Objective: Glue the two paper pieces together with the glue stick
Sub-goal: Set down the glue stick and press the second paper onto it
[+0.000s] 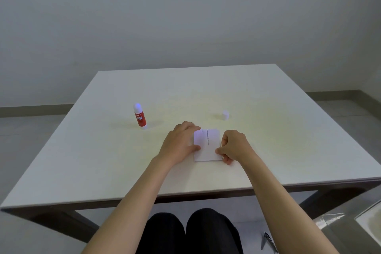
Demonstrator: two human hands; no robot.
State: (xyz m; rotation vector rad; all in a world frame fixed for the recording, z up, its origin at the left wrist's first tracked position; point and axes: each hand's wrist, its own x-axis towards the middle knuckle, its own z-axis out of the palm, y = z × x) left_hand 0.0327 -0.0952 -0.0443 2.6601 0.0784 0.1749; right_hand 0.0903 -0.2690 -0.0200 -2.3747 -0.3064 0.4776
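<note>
The paper [207,145] is being held flat near the middle of the table [288,130], toward its near edge. Its left edge is being pressed by the flattened fingers of the left hand [181,140], while its right edge is being pinched by the curled right hand [234,146]. The glue stick [139,116] is being left uncapped, upright, toward the left edge, its cap [225,114] well apart. The glue is probably being allowed to dry; uneven pressing is risking skewed sheets.

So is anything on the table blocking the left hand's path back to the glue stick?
Nothing visible does. The glue stick stands upright, uncapped, up-left of the left hand; only bare table lies between. Its cap sits apart, on the right.
</note>
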